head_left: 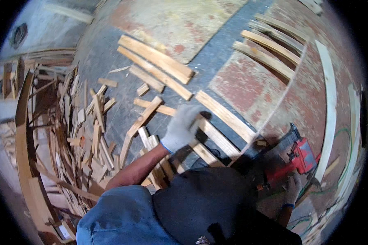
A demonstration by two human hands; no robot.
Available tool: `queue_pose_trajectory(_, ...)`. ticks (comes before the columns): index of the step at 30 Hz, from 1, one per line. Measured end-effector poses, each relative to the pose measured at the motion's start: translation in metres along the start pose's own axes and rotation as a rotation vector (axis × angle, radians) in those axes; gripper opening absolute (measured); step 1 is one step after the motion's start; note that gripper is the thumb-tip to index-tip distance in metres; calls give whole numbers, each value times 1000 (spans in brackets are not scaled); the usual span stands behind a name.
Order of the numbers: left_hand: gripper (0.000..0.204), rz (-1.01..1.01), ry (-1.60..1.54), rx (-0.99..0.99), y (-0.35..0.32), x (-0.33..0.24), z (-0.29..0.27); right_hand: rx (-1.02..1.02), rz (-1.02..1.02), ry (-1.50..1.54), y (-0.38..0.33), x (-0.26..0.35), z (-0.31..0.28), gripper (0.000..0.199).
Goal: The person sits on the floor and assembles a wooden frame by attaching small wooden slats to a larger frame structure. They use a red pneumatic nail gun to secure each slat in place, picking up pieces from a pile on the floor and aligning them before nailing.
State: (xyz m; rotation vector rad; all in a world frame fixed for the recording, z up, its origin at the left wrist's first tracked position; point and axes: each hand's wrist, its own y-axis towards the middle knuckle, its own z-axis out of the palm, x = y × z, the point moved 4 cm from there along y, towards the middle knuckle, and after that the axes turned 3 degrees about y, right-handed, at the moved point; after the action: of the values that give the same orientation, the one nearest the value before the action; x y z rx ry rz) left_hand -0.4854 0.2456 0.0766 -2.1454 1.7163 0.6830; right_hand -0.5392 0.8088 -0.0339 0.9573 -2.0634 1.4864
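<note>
My left hand (182,127), in a whitish glove with a blue cuff, is closed at the upper end of a wooden plank (218,136); its fingertips are partly hidden. A second plank (206,153) lies close beside that one, and a third plank (225,116) lies farther right, apart from the hand. On the right, my gloved right hand (292,188) is closed on a red and black nail gun (303,156). The tool is held off to the side of the planks, and its lower part is blurred and in shadow.
Cut boards (155,59) lie ahead on the dark floor. More slats (270,45) rest at the far right. Scrap wood (98,110) is heaped on the left beside a long upright board (24,134). A green hose (349,151) curves along the right. A dark shape covers the lower middle.
</note>
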Motion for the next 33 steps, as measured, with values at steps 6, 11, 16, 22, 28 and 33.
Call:
queue_pose_trajectory(6,39,-397,388,-129,-100,180,-57,86,250,590,17,18,48,28)
queue_pose_trajectory(11,39,-573,345,-136,-134,227,-70,182,84,634,28,17,53,32)
queue_pose_trajectory(16,41,-591,300,-181,-177,236,-90,366,196,625,30,51,50,28)
queue_pose_trajectory(22,38,-919,378,-212,-310,258,-121,252,141,536,51,89,17,26)
queue_pose_trajectory(28,43,-1185,-109,-53,-386,163,-62,230,118,456,60,108,16,24)
queue_pose_trajectory(33,63,-1233,-24,176,-367,126,-10,208,101,439,53,111,16,23)
